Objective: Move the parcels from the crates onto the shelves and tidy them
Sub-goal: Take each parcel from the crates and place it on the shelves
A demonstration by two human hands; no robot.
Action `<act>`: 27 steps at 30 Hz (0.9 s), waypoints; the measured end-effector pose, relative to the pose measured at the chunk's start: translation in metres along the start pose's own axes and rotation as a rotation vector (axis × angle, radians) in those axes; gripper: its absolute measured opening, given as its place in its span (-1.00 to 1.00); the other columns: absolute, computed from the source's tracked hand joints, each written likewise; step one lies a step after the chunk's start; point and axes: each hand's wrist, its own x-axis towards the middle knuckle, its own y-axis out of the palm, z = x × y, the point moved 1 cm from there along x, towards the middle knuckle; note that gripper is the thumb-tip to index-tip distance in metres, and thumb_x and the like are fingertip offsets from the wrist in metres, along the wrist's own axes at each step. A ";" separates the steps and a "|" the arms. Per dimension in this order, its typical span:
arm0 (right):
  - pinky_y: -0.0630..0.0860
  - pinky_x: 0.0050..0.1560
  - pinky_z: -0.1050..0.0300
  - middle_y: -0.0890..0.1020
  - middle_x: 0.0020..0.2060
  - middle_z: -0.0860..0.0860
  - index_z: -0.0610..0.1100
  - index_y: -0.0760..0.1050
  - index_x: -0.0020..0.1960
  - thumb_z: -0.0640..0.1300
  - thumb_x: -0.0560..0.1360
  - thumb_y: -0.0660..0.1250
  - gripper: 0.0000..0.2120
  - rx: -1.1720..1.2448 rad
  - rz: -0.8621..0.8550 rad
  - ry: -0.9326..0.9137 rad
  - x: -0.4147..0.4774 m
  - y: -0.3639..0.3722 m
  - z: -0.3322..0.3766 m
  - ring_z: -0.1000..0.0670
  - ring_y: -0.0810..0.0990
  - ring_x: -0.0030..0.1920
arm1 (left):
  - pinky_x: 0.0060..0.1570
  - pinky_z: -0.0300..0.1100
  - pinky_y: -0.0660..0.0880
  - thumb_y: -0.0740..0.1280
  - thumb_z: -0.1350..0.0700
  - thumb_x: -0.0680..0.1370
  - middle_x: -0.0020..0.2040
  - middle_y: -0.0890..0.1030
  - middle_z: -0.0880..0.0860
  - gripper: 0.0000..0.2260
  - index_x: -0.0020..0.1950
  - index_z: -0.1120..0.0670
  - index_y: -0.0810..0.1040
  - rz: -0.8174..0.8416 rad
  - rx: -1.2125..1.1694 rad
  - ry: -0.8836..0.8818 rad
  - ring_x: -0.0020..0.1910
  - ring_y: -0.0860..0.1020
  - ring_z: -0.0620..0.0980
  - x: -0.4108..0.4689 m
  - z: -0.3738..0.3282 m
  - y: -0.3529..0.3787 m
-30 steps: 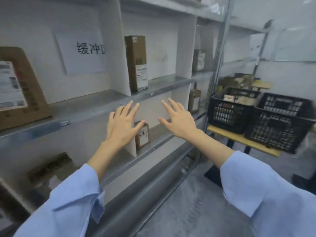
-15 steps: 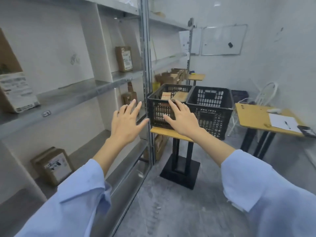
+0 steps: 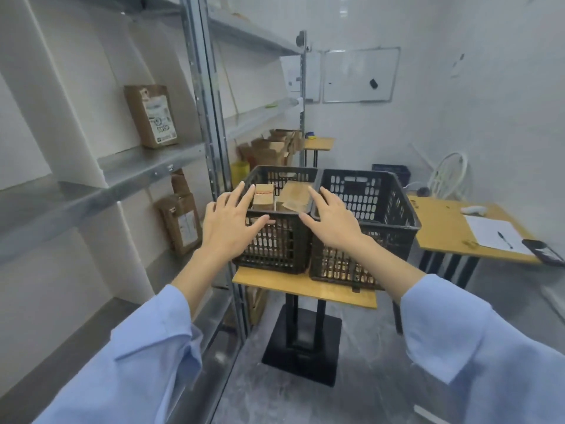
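Two black plastic crates stand side by side on a small wooden table (image 3: pixel 305 287). The left crate (image 3: pixel 279 246) holds brown parcels (image 3: pixel 295 195); the right crate (image 3: pixel 379 215) shows no parcels through its top. My left hand (image 3: pixel 229 224) and my right hand (image 3: pixel 333 220) are stretched out in front of the left crate, fingers spread and straight, holding nothing. Metal shelves (image 3: pixel 143 166) run along the left. One brown parcel (image 3: pixel 151 116) stands on the middle shelf and another (image 3: pixel 182 221) leans on the shelf below.
Behind the crates, open cardboard boxes (image 3: pixel 275 146) are stacked by a second small table (image 3: pixel 319 143). A desk (image 3: pixel 464 231) at right carries paper, a pen and a phone. A white chair (image 3: pixel 449 175) stands behind it. Grey floor lies between me and the crates.
The view has swung right from the shelves toward the crates, which are now nearer and central. Both hands stay spread and hold nothing.
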 end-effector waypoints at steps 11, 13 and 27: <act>0.20 0.49 -0.18 0.08 0.59 -0.05 0.02 0.01 0.60 0.17 0.63 0.14 -0.37 0.109 0.031 0.079 0.172 0.060 -0.043 -0.11 0.05 0.57 | 0.44 0.08 0.14 0.08 -0.32 0.58 0.60 0.12 -0.04 -0.35 0.60 -0.09 0.07 0.079 -0.098 0.004 0.53 0.16 0.05 0.157 0.051 0.117; 0.19 0.49 -0.19 0.08 0.59 -0.05 0.02 0.01 0.61 0.17 0.63 0.14 -0.37 0.116 0.062 0.074 0.198 0.075 -0.053 -0.10 0.04 0.57 | 0.44 0.07 0.13 0.10 -0.32 0.58 0.60 0.12 -0.05 -0.35 0.60 -0.10 0.08 0.096 -0.128 -0.002 0.53 0.16 0.04 0.177 0.056 0.139; 0.18 0.49 -0.07 0.10 0.58 -0.04 0.02 0.02 0.61 0.11 0.63 0.20 -0.37 0.216 0.229 0.027 0.348 0.179 -0.110 -0.07 0.12 0.56 | 0.45 0.08 0.13 0.22 -0.33 0.53 0.57 0.21 -0.06 -0.29 0.59 -0.08 0.13 0.314 -0.227 0.025 0.51 0.22 0.00 0.297 0.063 0.283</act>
